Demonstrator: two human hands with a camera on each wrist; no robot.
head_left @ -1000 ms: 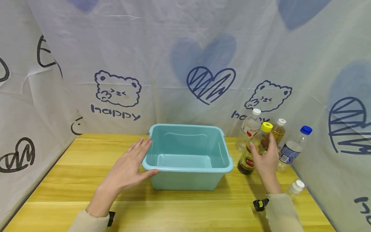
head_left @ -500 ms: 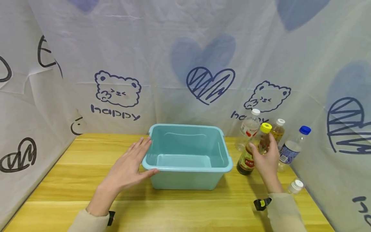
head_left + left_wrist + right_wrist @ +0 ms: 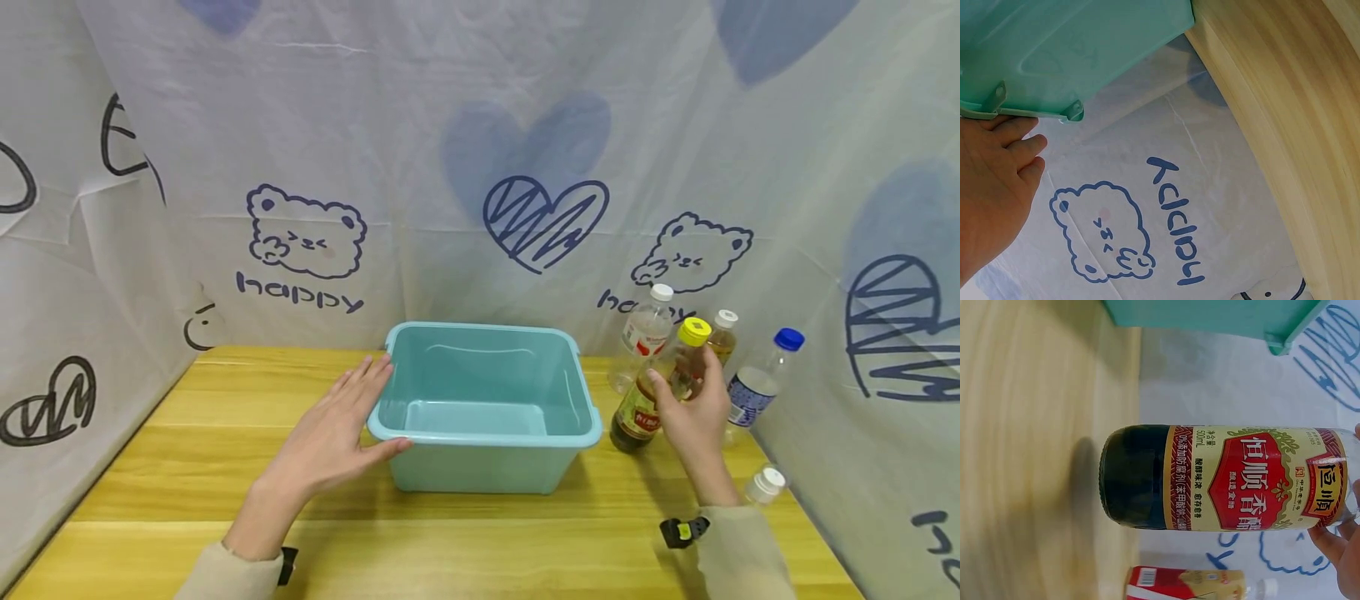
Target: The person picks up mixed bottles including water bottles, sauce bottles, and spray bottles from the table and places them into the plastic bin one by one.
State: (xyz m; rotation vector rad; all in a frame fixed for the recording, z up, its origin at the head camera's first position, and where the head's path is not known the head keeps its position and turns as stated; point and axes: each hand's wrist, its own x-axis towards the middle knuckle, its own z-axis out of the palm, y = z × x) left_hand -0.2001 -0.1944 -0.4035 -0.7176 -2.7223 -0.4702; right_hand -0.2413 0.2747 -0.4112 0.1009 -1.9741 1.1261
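My right hand [image 3: 696, 412] grips a vinegar bottle [image 3: 639, 410] by its upper part, thumb on one side and fingers on the other. The bottle has a yellow cap, a red and cream label and dark liquid at the bottom. It leans, cap to the right. In the right wrist view a shadow lies beside its base, and a narrow gap seems to part them. My left hand [image 3: 330, 433] rests with straight fingers on the left rim of a light teal plastic tub [image 3: 487, 439], the thumb along the front corner. Nothing lies inside the tub.
Behind and right of the vinegar bottle stand a clear bottle with a white cap [image 3: 662, 292], an amber bottle [image 3: 722, 340] and a blue-capped bottle [image 3: 752, 387]. Another white-capped bottle [image 3: 767, 483] is partly hidden by the right sleeve. A printed cloth [image 3: 450, 275] hangs behind the wooden table [image 3: 465, 546].
The vinegar bottle tilts slightly more, its cap shifting right and its base a little left, with my right hand moving along. My left hand and the tub keep their places.
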